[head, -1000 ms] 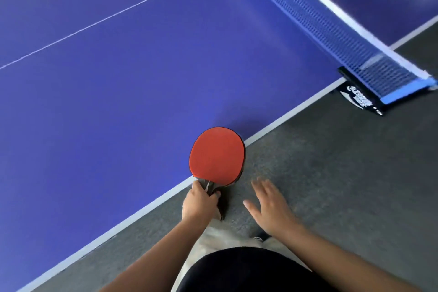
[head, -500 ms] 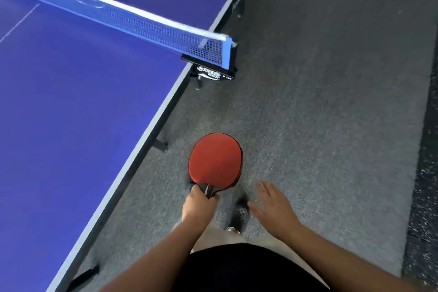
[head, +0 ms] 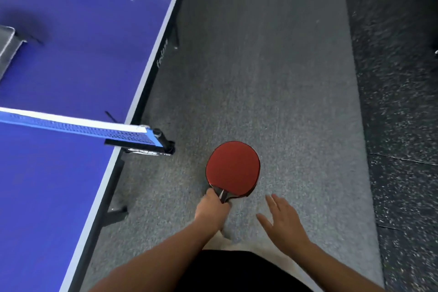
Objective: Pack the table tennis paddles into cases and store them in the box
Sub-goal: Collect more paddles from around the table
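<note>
A red-faced table tennis paddle (head: 232, 168) with a black edge is held out in front of me over the grey carpet. My left hand (head: 211, 211) grips its handle, blade pointing away from me. My right hand (head: 282, 220) hovers beside it to the right, fingers spread and straight, holding nothing. No case or box is in view.
The blue table tennis table (head: 78, 59) fills the left side, its white edge running diagonally. The blue net (head: 78, 127) ends at a black clamp post (head: 163, 143). Grey carpet (head: 272, 66) lies ahead; a dark speckled mat (head: 398, 102) covers the right.
The view has swung right, away from the table. The paddle, lifted off the table's edge, is now carried over the carpet; the net post has slid to the left.
</note>
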